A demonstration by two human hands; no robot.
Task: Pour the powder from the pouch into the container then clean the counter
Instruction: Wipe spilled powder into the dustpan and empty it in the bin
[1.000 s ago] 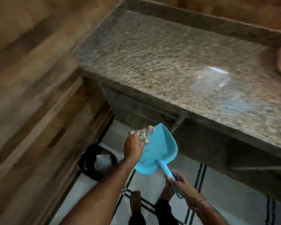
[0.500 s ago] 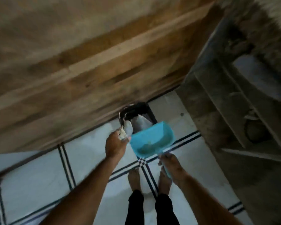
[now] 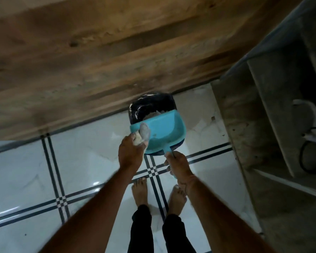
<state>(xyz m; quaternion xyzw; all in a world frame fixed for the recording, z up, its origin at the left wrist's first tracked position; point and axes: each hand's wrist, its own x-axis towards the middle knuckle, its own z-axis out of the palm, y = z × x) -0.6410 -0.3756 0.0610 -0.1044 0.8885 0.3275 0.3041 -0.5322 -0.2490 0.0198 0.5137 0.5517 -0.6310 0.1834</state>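
Note:
A light blue dustpan (image 3: 163,129) hangs over a bin lined with a black bag (image 3: 150,105) that stands on the floor against the wooden wall. My right hand (image 3: 179,166) grips the dustpan's handle. My left hand (image 3: 130,151) is closed on a crumpled, dusty cloth (image 3: 142,135), which rests against the dustpan's left edge. Some pale powder lies inside the pan. The counter top, the pouch and the container are out of view.
A wood-panelled wall (image 3: 98,61) runs across the top. The floor is white tile with dark stripe lines (image 3: 53,161). At the right are the counter's concrete shelves (image 3: 274,114) with a dark cable. My bare feet (image 3: 140,190) stand just behind the bin.
My view has swung from the granite counter down to the floor. Both hands have carried the dustpan and cloth from beside the counter edge to above the bin.

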